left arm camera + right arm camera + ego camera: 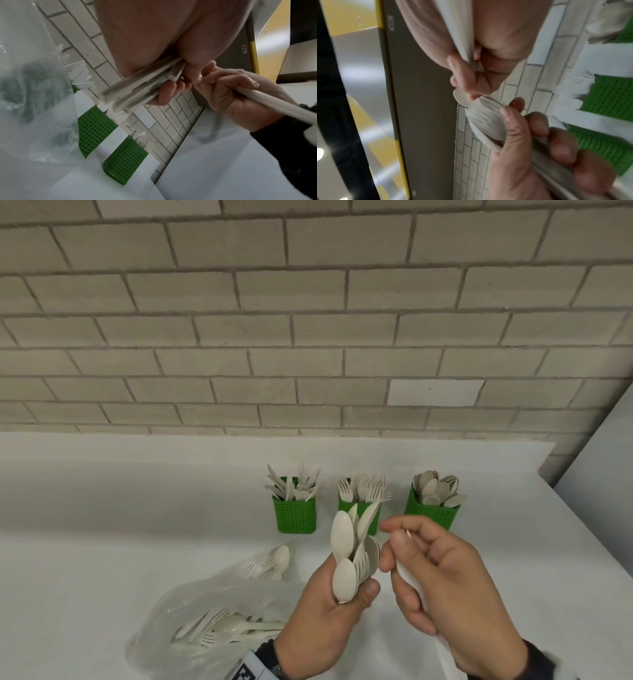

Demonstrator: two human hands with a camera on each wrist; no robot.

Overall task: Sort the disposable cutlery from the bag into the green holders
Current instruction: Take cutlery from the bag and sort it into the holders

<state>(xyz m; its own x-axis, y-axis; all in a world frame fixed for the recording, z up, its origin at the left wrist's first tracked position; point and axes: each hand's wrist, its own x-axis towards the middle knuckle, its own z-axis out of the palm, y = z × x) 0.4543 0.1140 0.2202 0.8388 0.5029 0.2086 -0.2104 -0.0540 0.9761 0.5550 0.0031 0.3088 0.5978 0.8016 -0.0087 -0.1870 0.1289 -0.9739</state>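
Left hand (322, 616) clamping a spoon bundle (352, 553) at lower centre, right hand (445, 587) curled around one white utensil (409, 573), three green holders (295, 517) behind on worktop (137, 508)

The middle green holder (373, 527) is mostly hidden behind the bundle of cutlery (356, 546) in the left hand (322, 621). At 5 o'clock, the right hand (452, 594) covers its white piece (409, 571), type unclear.
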